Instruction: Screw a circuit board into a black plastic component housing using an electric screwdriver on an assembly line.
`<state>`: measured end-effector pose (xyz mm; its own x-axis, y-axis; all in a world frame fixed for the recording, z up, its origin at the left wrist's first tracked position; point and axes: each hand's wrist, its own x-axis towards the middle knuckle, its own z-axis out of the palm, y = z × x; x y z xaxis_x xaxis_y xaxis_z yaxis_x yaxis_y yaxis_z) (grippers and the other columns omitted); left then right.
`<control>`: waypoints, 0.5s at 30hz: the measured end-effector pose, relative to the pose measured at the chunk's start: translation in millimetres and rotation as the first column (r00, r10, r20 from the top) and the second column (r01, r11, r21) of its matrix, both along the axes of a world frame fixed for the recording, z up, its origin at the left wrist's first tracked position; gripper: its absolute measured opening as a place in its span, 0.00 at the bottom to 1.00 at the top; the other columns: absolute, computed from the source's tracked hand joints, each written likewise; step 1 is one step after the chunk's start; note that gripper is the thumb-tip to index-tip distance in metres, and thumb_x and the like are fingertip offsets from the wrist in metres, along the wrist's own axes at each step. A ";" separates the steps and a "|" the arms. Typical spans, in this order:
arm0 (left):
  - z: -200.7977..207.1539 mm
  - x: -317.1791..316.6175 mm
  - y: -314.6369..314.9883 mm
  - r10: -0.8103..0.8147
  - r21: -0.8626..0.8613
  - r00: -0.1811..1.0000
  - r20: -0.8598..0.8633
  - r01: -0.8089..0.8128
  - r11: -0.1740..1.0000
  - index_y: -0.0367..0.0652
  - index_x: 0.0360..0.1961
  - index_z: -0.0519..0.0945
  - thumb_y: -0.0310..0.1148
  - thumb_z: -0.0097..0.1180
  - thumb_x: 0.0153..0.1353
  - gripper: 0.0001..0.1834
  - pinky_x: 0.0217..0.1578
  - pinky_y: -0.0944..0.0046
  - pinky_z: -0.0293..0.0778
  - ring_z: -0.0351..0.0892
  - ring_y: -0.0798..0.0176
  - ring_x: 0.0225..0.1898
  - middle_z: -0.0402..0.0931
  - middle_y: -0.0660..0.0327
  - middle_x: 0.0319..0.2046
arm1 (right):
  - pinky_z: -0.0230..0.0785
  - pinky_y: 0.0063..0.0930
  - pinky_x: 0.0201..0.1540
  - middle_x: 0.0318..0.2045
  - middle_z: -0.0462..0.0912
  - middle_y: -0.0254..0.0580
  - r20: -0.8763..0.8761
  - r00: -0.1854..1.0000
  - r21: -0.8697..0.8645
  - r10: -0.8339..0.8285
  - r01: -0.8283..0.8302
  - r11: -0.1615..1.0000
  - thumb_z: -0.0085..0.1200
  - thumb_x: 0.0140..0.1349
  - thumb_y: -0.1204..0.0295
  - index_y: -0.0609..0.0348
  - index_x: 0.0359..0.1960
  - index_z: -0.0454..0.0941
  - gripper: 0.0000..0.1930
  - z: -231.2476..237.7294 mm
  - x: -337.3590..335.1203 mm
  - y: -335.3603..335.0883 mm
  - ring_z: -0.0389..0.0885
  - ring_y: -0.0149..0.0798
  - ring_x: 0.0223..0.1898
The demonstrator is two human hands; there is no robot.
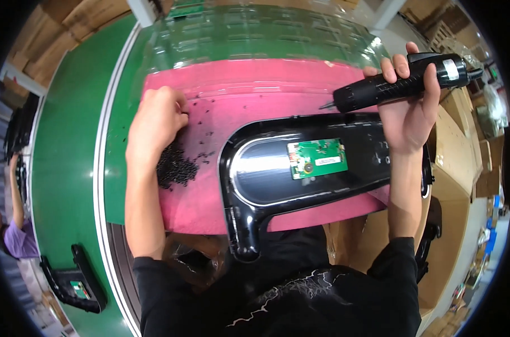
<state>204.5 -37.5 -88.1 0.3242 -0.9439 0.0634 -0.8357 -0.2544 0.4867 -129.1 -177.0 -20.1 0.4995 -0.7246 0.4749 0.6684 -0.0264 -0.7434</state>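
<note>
A black electric screwdriver (387, 90) rests in my right hand (405, 126), its bit pointing left and its cable leaving at the right. Below it lies a large glossy black plastic housing (333, 194) with a rounded end and a short leg toward me. On the housing sits a green circuit board (331, 154) with a white label. My left hand (156, 121) hovers at the top of a pile of small black screws (176, 167), fingers curled and pinched; whatever is between them is hidden. Several loose screws are scattered beside the pile.
A pink mat (199, 216) covers part of the green table (67, 163). Behind it lies a clear plastic tray (255, 39). At lower left is another black housing (92, 275) with a board. An open cardboard box (449, 236) stands right; another person's arm (16, 194) shows far left.
</note>
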 end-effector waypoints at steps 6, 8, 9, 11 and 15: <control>29.4 -52.2 0.9 -0.489 -0.382 0.706 -0.513 0.322 0.866 0.32 0.34 0.85 0.16 0.66 0.50 0.08 0.36 0.69 0.79 0.82 0.70 0.32 0.83 0.61 0.32 | 0.59 0.34 0.53 0.29 0.68 0.27 0.089 0.991 0.075 0.095 -0.102 0.992 0.46 0.75 0.53 0.53 0.58 0.71 0.20 0.8 25.6 38.0 0.67 0.28 0.34; 33.5 -68.6 3.1 -0.593 -0.469 0.576 -0.563 0.368 0.803 0.32 0.34 0.86 0.16 0.69 0.48 0.10 0.38 0.70 0.79 0.82 0.68 0.34 0.83 0.57 0.34 | 0.60 0.33 0.52 0.29 0.68 0.26 0.098 0.987 0.086 0.129 -0.137 0.987 0.46 0.75 0.53 0.52 0.57 0.71 0.20 -2.2 31.4 41.4 0.67 0.27 0.33; 31.4 -76.7 2.0 -0.583 -0.476 0.510 -0.633 0.337 0.812 0.32 0.34 0.86 0.16 0.69 0.49 0.10 0.38 0.70 0.80 0.82 0.68 0.34 0.83 0.56 0.35 | 0.60 0.32 0.52 0.29 0.69 0.25 0.113 0.981 0.072 0.156 -0.165 0.984 0.47 0.75 0.53 0.52 0.57 0.71 0.19 -2.4 32.8 43.1 0.67 0.27 0.33; 24.5 -83.6 -1.6 -0.562 -0.469 0.413 -0.717 0.310 0.827 0.30 0.37 0.85 0.16 0.69 0.52 0.10 0.39 0.69 0.80 0.82 0.67 0.35 0.83 0.55 0.37 | 0.60 0.30 0.50 0.27 0.69 0.23 0.125 0.981 0.064 0.151 -0.160 0.985 0.51 0.72 0.53 0.52 0.54 0.71 0.19 -0.4 36.6 47.4 0.67 0.24 0.30; 15.0 -82.3 -11.0 -0.430 -0.335 0.266 -0.863 0.336 0.880 0.29 0.41 0.84 0.17 0.68 0.56 0.11 0.39 0.69 0.80 0.82 0.67 0.36 0.83 0.55 0.38 | 0.62 0.28 0.44 0.24 0.69 0.23 0.161 0.983 0.073 0.085 -0.098 0.993 0.55 0.69 0.53 0.52 0.53 0.70 0.20 2.7 38.2 55.7 0.66 0.23 0.25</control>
